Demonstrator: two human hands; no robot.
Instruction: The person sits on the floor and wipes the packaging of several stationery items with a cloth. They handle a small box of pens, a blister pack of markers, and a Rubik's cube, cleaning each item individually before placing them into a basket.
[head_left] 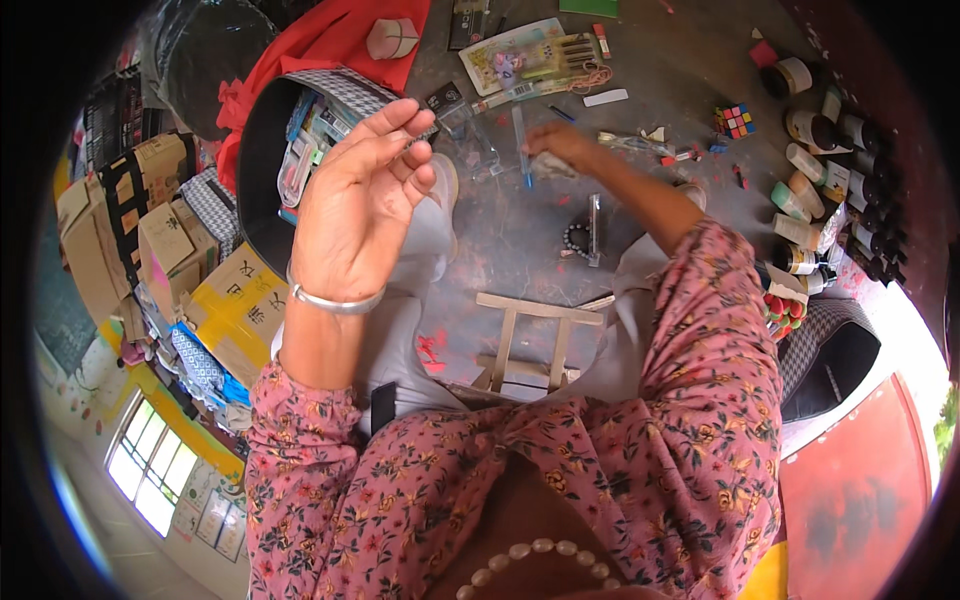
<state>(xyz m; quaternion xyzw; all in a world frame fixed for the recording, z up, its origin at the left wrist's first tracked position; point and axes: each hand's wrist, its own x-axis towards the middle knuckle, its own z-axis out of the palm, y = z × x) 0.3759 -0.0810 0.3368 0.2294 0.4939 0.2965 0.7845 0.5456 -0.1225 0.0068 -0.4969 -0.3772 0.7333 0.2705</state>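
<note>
My left hand [370, 190] is raised above the floor, wearing a silver bangle. Its fingers are slightly bent and apart, and nothing is in it. Farther forward, my right hand [562, 142] reaches down to the floor, its fingers closed on a pale crumpled cloth [553, 166] that shows below the palm. Just left of those fingers lies a clear pen-like stick with a blue tip [528, 181]. Clear plastic pieces [484, 158] are beside it. A beaded bracelet [575, 240] lies nearer, next to a narrow clear case [595, 230].
A black bin [262, 190] with books and packets stands at left beside cardboard boxes [165, 235]. Stationery packs [530, 62] lie ahead. A puzzle cube [734, 121] and several bottles [790, 75] are at right. Between my legs is a small wooden frame [535, 310].
</note>
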